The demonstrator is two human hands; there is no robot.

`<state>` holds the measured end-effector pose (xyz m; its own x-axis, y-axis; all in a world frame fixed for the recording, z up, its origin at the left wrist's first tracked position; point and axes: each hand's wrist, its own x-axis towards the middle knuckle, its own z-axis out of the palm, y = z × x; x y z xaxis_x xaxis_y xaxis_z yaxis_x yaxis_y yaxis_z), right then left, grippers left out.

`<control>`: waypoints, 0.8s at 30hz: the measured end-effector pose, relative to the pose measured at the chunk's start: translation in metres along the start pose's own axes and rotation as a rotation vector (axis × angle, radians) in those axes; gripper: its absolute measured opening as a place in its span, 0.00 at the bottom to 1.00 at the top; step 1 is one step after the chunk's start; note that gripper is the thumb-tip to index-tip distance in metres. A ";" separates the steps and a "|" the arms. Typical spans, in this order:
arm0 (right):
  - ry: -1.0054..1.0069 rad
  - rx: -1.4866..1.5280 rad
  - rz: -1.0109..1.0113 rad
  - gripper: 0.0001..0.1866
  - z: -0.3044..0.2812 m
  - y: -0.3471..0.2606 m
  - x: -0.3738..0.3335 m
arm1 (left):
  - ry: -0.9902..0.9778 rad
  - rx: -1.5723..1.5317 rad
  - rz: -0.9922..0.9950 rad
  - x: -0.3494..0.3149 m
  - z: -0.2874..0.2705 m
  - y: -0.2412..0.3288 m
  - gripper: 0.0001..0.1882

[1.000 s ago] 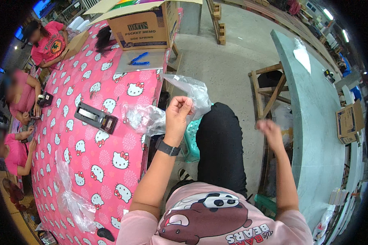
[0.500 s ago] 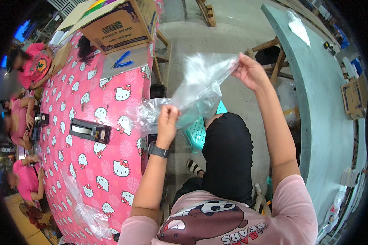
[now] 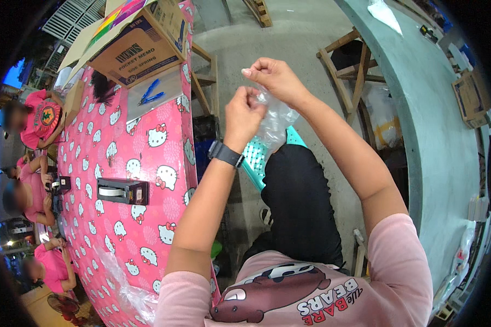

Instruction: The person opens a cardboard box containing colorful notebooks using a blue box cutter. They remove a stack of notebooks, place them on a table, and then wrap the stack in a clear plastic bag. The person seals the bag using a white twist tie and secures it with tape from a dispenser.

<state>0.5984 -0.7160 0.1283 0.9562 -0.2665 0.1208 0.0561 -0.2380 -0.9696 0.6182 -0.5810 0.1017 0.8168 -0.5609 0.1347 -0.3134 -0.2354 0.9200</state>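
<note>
A clear plastic bag [image 3: 276, 121], crumpled together, hangs in front of me above the aisle between two tables. My left hand [image 3: 244, 119], with a dark watch on its wrist, is closed on the bag's upper left side. Just above and to the right, my right hand [image 3: 278, 80] is closed too, thumb and fingertips pinched at the bag's top; the exact edge they grip is hard to see. Beneath the bag, a teal perforated plastic piece [image 3: 255, 158] shows beside my knee.
On the pink patterned table [image 3: 163, 158] stand a black tape dispenser [image 3: 123, 191] and a cardboard box [image 3: 139, 52]. Blue pens [image 3: 151, 92] lie on a clear sheet; another clear bag [image 3: 128, 291] lies nearer. A grey-green table [image 3: 436, 163] runs along the right. Several people sit far left.
My hands were wide apart, stretching the bag out; now they are close together and the bag is bunched between them. My right hand moved left, and my left hand moved up.
</note>
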 end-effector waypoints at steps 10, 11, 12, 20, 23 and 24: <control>-0.315 -0.421 -0.137 0.19 -0.022 0.046 0.020 | -0.073 0.123 0.440 0.026 -0.028 -0.046 0.05; -0.316 -0.382 -0.115 0.18 -0.021 0.054 0.026 | -0.101 0.229 0.451 0.027 -0.020 -0.051 0.05; -0.320 -0.340 -0.095 0.18 -0.018 0.060 0.032 | -0.129 0.266 0.439 0.029 -0.013 -0.062 0.05; -0.107 -1.180 -0.054 0.09 -0.030 0.141 0.048 | 0.108 0.761 0.183 0.051 0.002 -0.135 0.08; 0.054 -1.280 0.097 0.06 -0.047 0.186 0.037 | 0.040 0.926 0.080 0.039 0.013 -0.164 0.09; 0.050 -1.299 0.163 0.06 -0.050 0.203 0.028 | -0.097 1.006 0.024 0.031 0.015 -0.179 0.11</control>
<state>0.6223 -0.8189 -0.0546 0.9125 -0.4051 0.0568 -0.4014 -0.9135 -0.0663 0.6922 -0.5686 -0.0643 0.7758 -0.6262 0.0775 -0.6290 -0.7577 0.1736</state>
